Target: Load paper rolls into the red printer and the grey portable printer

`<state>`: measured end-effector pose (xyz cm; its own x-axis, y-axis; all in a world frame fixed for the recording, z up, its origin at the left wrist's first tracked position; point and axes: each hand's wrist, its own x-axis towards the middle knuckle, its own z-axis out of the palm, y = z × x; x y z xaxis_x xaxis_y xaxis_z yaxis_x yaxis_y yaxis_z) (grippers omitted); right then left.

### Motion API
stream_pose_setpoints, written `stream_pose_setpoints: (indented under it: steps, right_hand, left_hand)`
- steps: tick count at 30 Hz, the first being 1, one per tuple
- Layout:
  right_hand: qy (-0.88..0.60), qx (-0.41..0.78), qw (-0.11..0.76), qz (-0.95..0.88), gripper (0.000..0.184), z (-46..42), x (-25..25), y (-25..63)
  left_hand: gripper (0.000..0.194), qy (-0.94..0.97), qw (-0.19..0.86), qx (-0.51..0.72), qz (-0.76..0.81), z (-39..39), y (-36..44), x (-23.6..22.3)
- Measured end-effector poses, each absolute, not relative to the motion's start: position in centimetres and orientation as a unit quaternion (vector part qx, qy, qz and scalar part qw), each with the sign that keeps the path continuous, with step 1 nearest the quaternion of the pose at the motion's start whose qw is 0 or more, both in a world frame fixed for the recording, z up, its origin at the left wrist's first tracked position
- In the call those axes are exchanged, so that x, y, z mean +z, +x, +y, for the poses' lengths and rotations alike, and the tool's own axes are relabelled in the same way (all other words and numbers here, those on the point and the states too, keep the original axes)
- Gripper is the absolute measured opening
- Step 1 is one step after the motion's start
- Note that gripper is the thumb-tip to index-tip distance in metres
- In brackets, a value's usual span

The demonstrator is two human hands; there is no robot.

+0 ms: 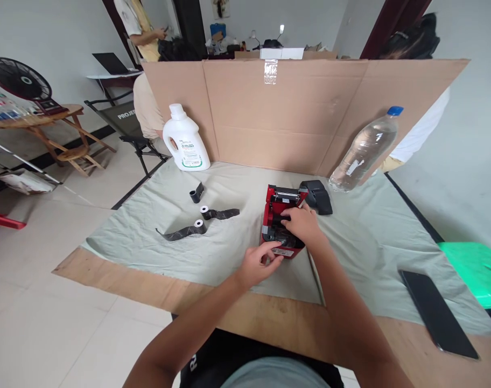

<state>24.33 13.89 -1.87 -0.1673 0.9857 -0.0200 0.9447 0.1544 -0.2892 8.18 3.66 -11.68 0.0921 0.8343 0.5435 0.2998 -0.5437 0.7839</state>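
A small red-and-black receipt printer (283,250) stands on the cloth in front of me, its lid (286,195) raised and its inner compartment exposed. My left hand (261,263) grips the printer's front edge, index finger above and thumb lower down. From the right side my right hand (304,222) reaches over the printer, fingers bent in at the compartment near the hinge. What lies beneath those fingertips is hidden. Left of the printer are two black paper rolls (200,226) (205,212) with white cores and loose tails, and a smaller black roll (196,194).
A black case (318,196) lies behind the printer. A white detergent bottle (186,143) and a leaning clear bottle (364,151) stand before a cardboard screen (269,118). A phone (437,312) lies at the right front, near a green stool (475,269). Other people are beyond the screen.
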Motion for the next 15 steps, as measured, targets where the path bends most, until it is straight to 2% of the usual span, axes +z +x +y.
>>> stream_pose_setpoints:
  steps: [2,4,6,8,10,12,15]
  right_hand:
    - [-0.629,0.203,0.167,-0.732,0.024,13.7,-1.2,26.1]
    - [-0.615,0.271,0.271,-0.689,0.029,13.8,-0.8,28.1]
    - [-0.614,0.262,0.388,-0.635,0.033,14.2,-0.7,29.3]
    - [-0.604,0.224,0.483,-0.593,0.035,15.0,-1.3,29.4]
    - [-0.573,0.235,0.53,-0.58,0.046,15.7,-2.3,28.5]
    - [-0.551,0.256,0.542,-0.581,0.054,16.0,-3.2,27.2]
    - [-0.544,0.239,0.553,-0.583,0.045,15.6,-4.0,25.9]
  left_hand:
    - [0.033,0.719,0.118,0.537,0.426,3.9,7.9,-11.4]
    - [0.044,0.748,0.02,0.493,0.444,4.2,7.6,-10.7]
    - [0.05,0.782,-0.036,0.435,0.445,4.6,7.4,-10.0]
    - [0.039,0.81,-0.06,0.399,0.425,4.9,7.3,-9.6]
    - [0.028,0.822,-0.066,0.396,0.404,5.0,7.3,-9.7]
    - [0.027,0.824,-0.067,0.408,0.387,5.0,7.2,-9.9]
    - [0.029,0.823,-0.079,0.428,0.364,4.7,7.0,-10.3]
